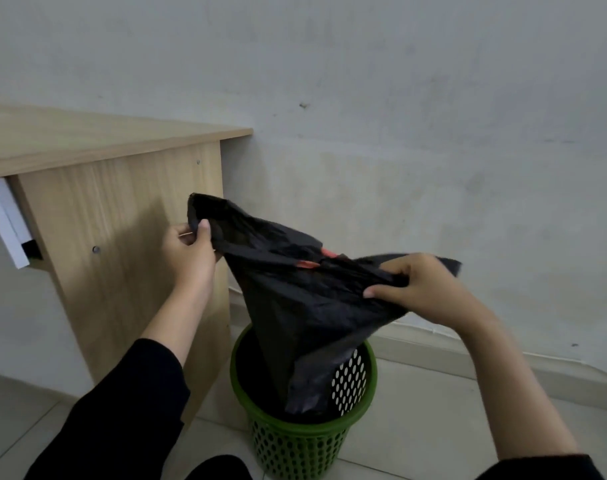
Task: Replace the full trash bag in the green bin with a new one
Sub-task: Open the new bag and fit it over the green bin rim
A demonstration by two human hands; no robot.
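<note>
Both hands, left hand and right hand, pinch a black bag at mid-frame, half-lifted from the green bin; removal is probably underway, relining remains.

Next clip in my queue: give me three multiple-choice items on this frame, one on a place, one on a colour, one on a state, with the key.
1. Where is the bottom of the black bag?
A. On the desk
B. Inside the bin
C. On the floor beside the bin

2. What colour is the bin?
A. Green
B. Blue
C. White

3. How is the bag held?
A. By the left hand only
B. By neither hand
C. By both hands, pulled apart at its top

Key:
1 B, the bag's lower end hangs within the bin's rim.
2 A, its perforated wall and rim are green.
3 C, the left hand and the right hand each grip an end of the bag's top edge.
</note>
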